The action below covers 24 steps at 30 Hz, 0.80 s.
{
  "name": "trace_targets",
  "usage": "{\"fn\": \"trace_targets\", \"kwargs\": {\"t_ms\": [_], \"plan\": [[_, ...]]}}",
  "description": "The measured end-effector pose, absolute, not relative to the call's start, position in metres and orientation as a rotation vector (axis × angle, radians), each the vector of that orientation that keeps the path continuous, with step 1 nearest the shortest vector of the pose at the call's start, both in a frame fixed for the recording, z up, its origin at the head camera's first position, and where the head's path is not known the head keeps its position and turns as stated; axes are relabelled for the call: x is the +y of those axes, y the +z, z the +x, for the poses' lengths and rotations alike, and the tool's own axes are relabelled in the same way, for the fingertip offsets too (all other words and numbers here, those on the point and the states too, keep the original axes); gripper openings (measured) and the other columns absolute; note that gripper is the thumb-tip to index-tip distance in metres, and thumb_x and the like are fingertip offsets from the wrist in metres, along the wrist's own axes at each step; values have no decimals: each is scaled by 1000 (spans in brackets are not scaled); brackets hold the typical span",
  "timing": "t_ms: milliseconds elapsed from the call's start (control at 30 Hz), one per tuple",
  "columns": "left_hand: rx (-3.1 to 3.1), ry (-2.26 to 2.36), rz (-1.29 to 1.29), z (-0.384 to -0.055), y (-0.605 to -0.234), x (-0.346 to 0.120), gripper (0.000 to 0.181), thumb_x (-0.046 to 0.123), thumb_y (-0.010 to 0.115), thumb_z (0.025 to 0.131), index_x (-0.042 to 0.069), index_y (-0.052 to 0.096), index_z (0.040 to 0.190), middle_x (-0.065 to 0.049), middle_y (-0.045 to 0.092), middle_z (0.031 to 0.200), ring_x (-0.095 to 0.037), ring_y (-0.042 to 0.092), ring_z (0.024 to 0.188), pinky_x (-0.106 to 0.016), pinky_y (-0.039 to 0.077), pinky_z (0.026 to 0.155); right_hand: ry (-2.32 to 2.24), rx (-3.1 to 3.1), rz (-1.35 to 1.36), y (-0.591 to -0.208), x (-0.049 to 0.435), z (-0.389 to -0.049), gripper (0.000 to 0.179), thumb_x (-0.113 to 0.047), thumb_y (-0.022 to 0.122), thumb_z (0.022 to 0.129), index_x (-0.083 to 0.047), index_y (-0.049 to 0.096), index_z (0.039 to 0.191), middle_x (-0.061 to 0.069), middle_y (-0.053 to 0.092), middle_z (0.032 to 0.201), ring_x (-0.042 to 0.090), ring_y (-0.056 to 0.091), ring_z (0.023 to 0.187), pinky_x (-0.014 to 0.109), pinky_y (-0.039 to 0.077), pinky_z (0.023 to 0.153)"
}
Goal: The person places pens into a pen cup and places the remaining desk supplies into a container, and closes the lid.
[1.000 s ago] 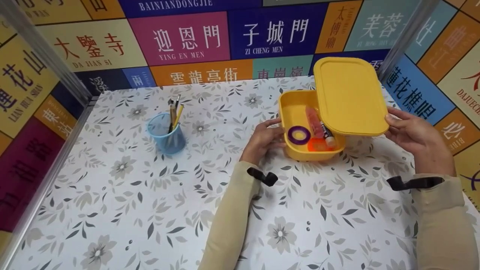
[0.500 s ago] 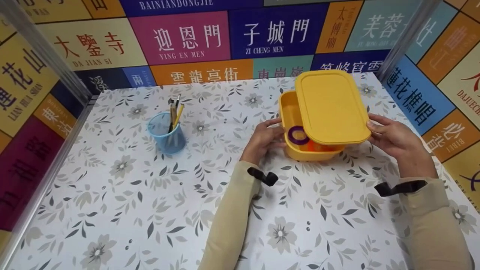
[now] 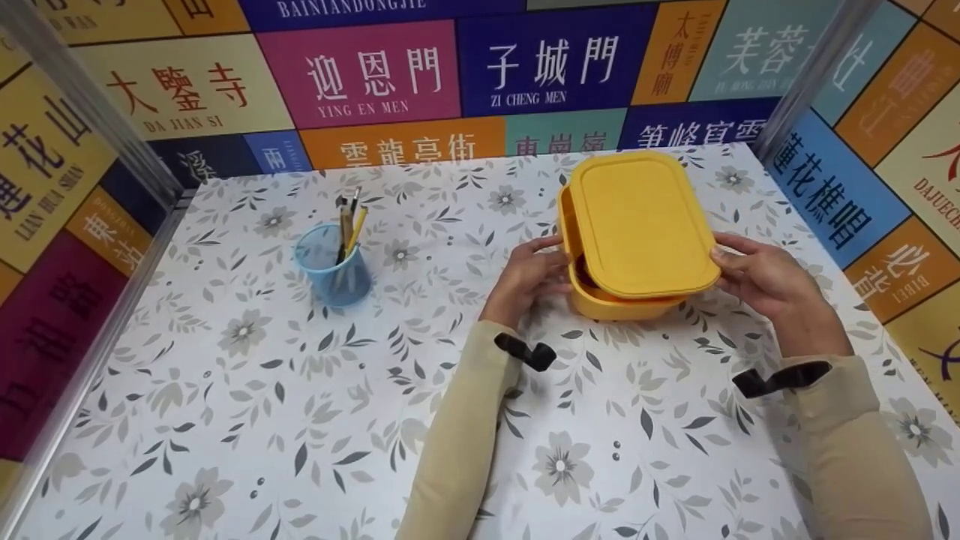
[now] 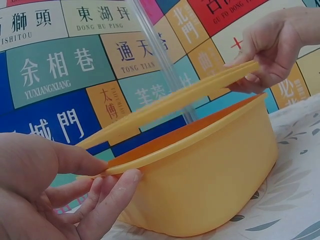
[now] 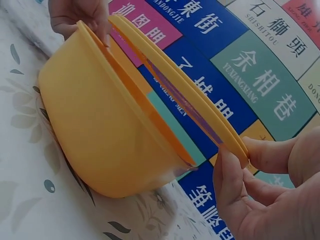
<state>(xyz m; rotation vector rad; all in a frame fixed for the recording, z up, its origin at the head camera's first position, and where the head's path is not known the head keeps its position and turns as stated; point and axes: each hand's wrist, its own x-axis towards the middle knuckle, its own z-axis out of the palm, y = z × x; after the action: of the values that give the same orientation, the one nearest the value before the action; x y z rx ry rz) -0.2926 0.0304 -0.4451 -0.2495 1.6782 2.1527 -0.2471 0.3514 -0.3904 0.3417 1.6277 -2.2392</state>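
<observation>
A yellow plastic box (image 3: 626,307) stands on the table, and its matching yellow lid (image 3: 649,225) hangs just over it, covering most of the opening. Both wrist views show a gap between lid and rim, wider at the right-hand end. My left hand (image 3: 527,279) pinches the box's rim on its left side. With thumb and fingers, my right hand (image 3: 772,283) grips the lid's right edge; the right wrist view shows this hand (image 5: 270,185) close up. A sliver of the dark purple ring (image 3: 582,268) shows inside the box; the other contents are hidden under the lid.
A light blue mesh pen cup (image 3: 337,277) holding several pencils and brushes (image 3: 351,232) stands to the left. Panels with printed Chinese lettering (image 3: 375,75) wall the table at the back and sides. A floral cloth (image 3: 315,420) covers the tabletop.
My right hand has brought the lid left and down over the box, hiding the tape-like ring, the pink tube and other contents. The left hand and box have stayed put.
</observation>
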Motion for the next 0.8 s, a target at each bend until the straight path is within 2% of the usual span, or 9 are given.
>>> {"fn": "trace_targets", "kwargs": {"t_ms": [233,467,633,733,800], "plan": [[1679,2149,-240,-293,-444,30,39,8,68,91,14,64,130,-8,72,90,-23,72,83,-53,55,97,-2288,1535,358,-391,343,-250,28,1,65,93,-17,72,113,3,75,102,17,74,89,27,63,79],[1669,2165,-239,-294,-445,31,34,10,64,93,14,66,127,-8,72,89,-23,72,82,-52,56,96,-2244,1603,430,-390,335,-252,41,-1,72,88,-17,68,126,-1,75,102,14,73,91,26,62,83],[1648,2179,-254,-295,-445,30,30,14,57,98,14,66,127,-8,74,91,-19,73,79,-47,61,87,-2242,1603,397,-391,332,-252,31,-1,70,90,-17,69,116,0,76,100,14,74,89,25,62,79],[1635,2199,-266,-294,-444,31,30,22,57,100,11,65,126,-6,74,93,-16,73,77,-42,64,79,-2227,1632,376,-392,331,-249,24,-3,69,91,-19,70,109,1,76,98,14,74,86,24,62,77],[1637,2204,-263,-294,-443,31,33,28,60,99,9,65,126,-4,74,93,-16,73,76,-41,64,78,-2212,1662,357,-392,330,-248,23,-3,69,92,-19,70,108,1,76,96,13,73,83,23,62,75]]}}
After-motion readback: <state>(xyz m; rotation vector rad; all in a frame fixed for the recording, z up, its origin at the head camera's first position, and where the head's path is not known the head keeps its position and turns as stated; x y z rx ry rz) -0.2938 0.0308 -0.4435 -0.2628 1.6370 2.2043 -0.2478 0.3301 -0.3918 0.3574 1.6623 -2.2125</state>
